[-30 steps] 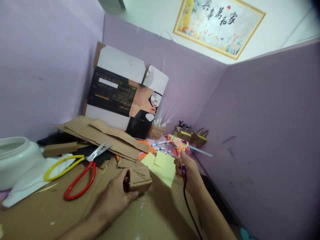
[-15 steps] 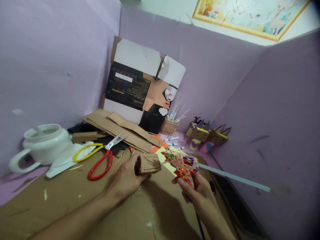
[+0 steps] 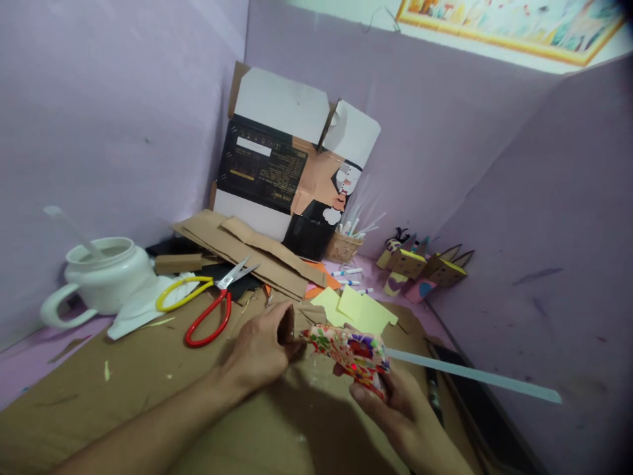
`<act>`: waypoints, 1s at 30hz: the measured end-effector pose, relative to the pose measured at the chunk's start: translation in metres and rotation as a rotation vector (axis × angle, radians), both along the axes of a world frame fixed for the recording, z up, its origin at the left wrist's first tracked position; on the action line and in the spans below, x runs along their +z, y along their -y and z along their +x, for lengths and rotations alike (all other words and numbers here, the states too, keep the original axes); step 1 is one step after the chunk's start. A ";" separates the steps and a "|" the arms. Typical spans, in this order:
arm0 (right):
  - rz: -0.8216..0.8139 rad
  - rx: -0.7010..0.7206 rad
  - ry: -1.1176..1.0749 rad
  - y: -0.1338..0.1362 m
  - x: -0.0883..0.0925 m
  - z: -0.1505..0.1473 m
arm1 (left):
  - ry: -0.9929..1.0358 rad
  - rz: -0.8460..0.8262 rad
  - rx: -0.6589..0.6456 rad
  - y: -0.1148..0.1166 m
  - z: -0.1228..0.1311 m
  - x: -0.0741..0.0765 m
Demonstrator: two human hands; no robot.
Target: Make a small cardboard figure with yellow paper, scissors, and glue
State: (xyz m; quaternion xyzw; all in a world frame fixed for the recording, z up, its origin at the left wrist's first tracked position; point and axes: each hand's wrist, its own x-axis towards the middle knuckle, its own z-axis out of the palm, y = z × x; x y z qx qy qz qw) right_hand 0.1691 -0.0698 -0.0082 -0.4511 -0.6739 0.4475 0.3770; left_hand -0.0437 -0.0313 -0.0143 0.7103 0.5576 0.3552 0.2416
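Observation:
My left hand (image 3: 260,353) is closed around a small brown cardboard piece (image 3: 291,323) that rests on the cardboard sheet (image 3: 148,389) covering the table. My right hand (image 3: 400,412) grips a glue gun (image 3: 351,349) wrapped in flowered paper. Its nozzle points left and touches or nearly touches the cardboard piece. A long pale glue stick (image 3: 475,377) juts out of the gun's back to the right. A small red light glows on the gun's body.
Red and yellow scissors (image 3: 210,303) lie left of my hands. A white jug (image 3: 99,277) and white cloth sit at far left. Cardboard strips (image 3: 247,247), a printed box (image 3: 291,165), a basket of pens (image 3: 341,247), yellow paper (image 3: 359,309) and small cardboard figures (image 3: 425,267) stand behind. Purple walls enclose the corner.
My right hand brought the glue gun down and leftward until its nozzle reached the cardboard piece. My left hand kept its hold. The camera tilted down and left.

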 end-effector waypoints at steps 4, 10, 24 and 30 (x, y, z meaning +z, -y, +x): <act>-0.003 -0.036 -0.003 0.002 -0.005 -0.001 | -0.059 0.043 0.001 0.000 0.001 0.002; -0.028 -0.065 0.040 0.007 -0.002 -0.003 | -0.084 0.061 -0.023 0.001 0.002 0.002; -0.019 -0.052 0.147 0.004 -0.002 -0.002 | -0.112 0.170 -0.010 0.001 0.000 -0.004; -0.019 -0.068 0.151 0.005 -0.001 -0.002 | -0.103 0.222 -0.022 0.001 -0.001 -0.006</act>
